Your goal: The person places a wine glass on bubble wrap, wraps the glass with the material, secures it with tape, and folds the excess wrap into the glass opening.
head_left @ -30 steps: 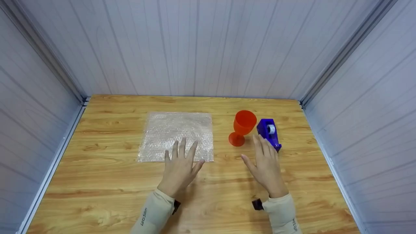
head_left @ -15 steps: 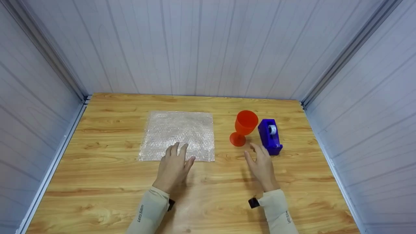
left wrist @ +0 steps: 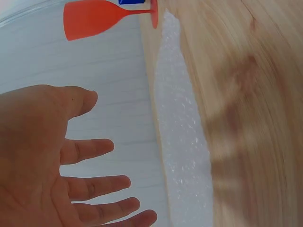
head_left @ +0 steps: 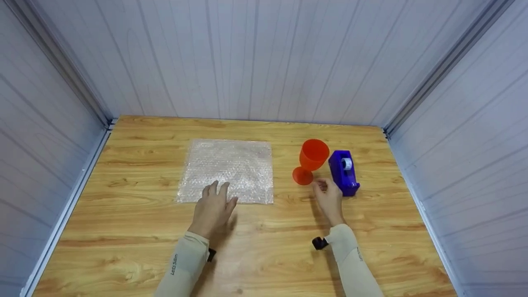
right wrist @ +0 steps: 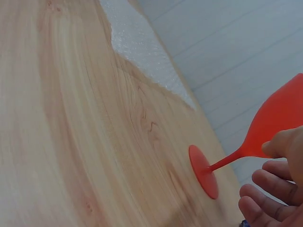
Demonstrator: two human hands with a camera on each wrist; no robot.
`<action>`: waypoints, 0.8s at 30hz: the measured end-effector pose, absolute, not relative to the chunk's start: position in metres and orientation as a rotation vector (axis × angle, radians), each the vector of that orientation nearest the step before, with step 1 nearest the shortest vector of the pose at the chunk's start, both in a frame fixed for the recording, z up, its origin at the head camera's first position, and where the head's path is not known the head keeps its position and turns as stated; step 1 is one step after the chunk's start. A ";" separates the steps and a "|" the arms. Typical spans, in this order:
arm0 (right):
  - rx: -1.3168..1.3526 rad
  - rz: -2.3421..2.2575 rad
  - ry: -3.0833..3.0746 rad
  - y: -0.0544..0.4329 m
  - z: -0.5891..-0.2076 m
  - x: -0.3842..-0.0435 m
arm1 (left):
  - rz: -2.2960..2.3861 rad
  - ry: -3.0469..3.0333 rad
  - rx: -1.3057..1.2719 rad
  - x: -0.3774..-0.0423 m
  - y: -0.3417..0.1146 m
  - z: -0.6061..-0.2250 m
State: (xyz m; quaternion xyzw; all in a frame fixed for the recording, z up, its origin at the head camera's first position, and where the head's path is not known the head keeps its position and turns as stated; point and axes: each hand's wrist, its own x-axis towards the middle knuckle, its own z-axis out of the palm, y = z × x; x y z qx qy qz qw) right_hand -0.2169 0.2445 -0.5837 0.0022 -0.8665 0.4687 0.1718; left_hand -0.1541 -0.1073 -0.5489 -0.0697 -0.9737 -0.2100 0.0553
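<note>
A red goblet [head_left: 313, 155] stands upright on the wooden table, its foot [right wrist: 202, 172] flat on the surface in the right wrist view. Just in front of it is my right hand [head_left: 330, 202], fingers bent toward the thumb with a gap between them and nothing held. Left of the goblet lies a flat square sheet of bubble wrap [head_left: 231, 165]. Over its near edge my left hand [head_left: 211, 211] hovers, fingers spread and relaxed; the left wrist view shows the palm [left wrist: 33, 151] holding nothing. A purple tape dispenser [head_left: 343, 175] with a clear roll sits right of the goblet.
The wooden table [head_left: 136, 214] is closed in by a pale panel wall [head_left: 247, 62] behind and by side walls with metal framing. A small black camera [head_left: 319, 243] sits at the right wrist, beside the beige sleeve.
My right hand has moved left and its fingers have bent in, off the tape dispenser toward the goblet. My left hand has drawn back leftward, its fingers less spread. The objects stay put.
</note>
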 end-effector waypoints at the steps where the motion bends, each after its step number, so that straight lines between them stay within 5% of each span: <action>1: -0.020 1.346 -2.464 0.245 -0.585 -0.220 | -0.651 -2.958 -0.201 -0.156 -0.109 -0.550; 24: -0.141 1.670 -2.447 0.231 -0.604 -0.271 | -0.794 -2.984 0.077 -0.199 -0.164 -0.566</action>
